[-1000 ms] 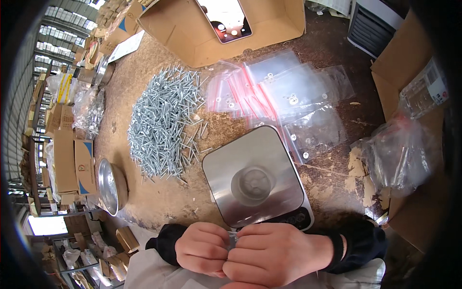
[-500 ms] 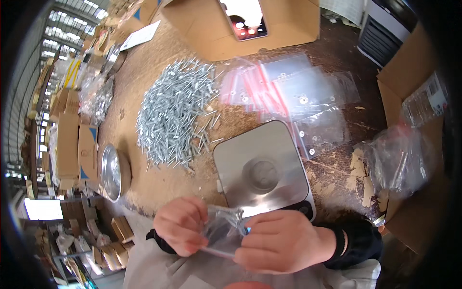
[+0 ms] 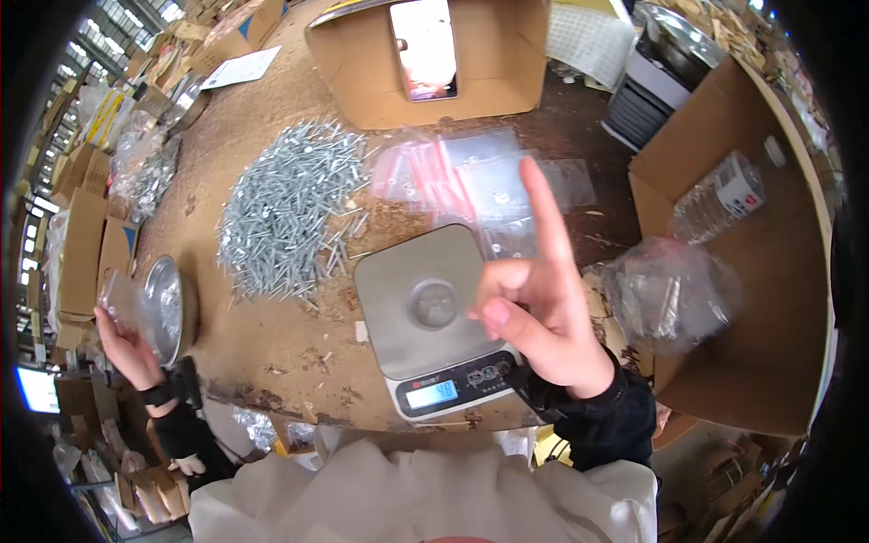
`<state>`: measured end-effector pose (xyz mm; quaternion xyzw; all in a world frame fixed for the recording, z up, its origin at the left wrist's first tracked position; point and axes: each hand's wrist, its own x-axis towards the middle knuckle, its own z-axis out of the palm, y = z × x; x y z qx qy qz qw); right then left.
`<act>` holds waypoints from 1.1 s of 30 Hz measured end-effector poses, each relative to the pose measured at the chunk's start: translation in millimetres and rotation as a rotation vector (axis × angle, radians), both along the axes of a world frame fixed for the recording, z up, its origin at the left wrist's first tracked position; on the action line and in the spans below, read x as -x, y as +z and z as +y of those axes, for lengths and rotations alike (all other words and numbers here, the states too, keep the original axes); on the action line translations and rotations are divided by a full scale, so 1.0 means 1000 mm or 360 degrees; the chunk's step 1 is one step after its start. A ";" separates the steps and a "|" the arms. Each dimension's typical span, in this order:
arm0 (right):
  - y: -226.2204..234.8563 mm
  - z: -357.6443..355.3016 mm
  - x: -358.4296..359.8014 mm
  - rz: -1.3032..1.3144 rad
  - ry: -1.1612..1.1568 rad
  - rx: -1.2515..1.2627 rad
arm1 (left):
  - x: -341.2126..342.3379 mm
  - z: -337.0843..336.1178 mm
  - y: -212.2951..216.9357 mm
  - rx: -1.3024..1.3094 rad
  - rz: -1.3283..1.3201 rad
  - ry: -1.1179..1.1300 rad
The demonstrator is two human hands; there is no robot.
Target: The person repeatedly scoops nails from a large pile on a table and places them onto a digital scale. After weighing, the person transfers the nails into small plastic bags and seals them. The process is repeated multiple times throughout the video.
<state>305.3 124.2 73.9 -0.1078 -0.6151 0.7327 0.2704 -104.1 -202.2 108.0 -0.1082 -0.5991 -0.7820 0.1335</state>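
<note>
Out at the left, my left hand (image 3: 129,351) pinches a clear plastic bag (image 3: 122,297) beside a round metal bowl (image 3: 166,312). The bag is partly see-through, and its contents are hard to make out. My right hand (image 3: 552,312) is raised over the right side of a digital scale (image 3: 385,335), with the index finger stretched away from me and the thumb apart. It holds nothing. The scale's steel plate carries no bag, and its display is lit. Flat zip bags (image 3: 480,176) with red strips lie just beyond the right hand.
A big heap of screws or nails (image 3: 290,213) covers the table's left middle. At the back, an open cardboard box (image 3: 493,81) holds a phone (image 3: 424,50). On the right stands a larger carton (image 3: 724,308) with a plastic bottle (image 3: 715,204) and crumpled clear plastic (image 3: 674,299).
Both hands were together on the small bag at the scale's front edge. The left hand has carried the bag far left to the bowl; the right has let go and risen over the scale.
</note>
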 end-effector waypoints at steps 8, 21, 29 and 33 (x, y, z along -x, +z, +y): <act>-0.012 0.006 0.006 0.0159 -0.0093 -0.0113 | 0.059 -0.031 -0.020 0.0362 -0.0296 -0.0197; -0.007 -0.006 0.006 -0.0066 -0.0156 -0.0208 | -0.028 0.198 -0.019 0.1995 0.1021 -0.0831; -0.009 -0.007 0.006 -0.0045 -0.0278 -0.0205 | 0.022 0.254 -0.044 0.2476 0.1217 -0.1069; -0.014 -0.004 0.008 0.0038 -0.0255 -0.0409 | 0.027 0.248 -0.048 0.2440 0.1348 -0.1236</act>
